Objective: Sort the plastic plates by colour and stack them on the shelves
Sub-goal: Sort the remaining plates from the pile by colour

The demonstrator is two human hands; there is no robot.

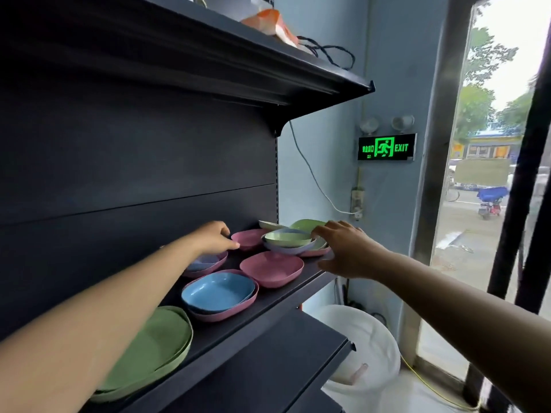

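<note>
From the head view, plates were seen spread along one dark middle shelf [277, 296]. Green first: a stack of large green plates [155, 350] lay at the near left end, at least two rims showing, the exact count not to be told. Next came a blue plate [219, 290] nested in a pink plate [226, 314]. A single pink plate [272, 268] lay just beyond it, near the front edge. Behind the left arm a pale blue plate [202, 260] was seen inside another pink one, partly hidden. A further pink plate [249, 238] lay at the back. At the far right end a mixed pile [289, 241] was made out: light green on top, lavender-blue under it, pink at the bottom, with a green plate [307, 225] and a whitish one [269, 225] behind.

Both arms were stretched forward over the shelf. The left hand [213, 236] was curled, its fingertips closed on the near rim of the back pink plate. The right hand [347, 248] was held at the right side of the mixed pile, fingers bent and spread against it, thumb low near the shelf edge; whether the pile was actually gripped could not be told.
</note>
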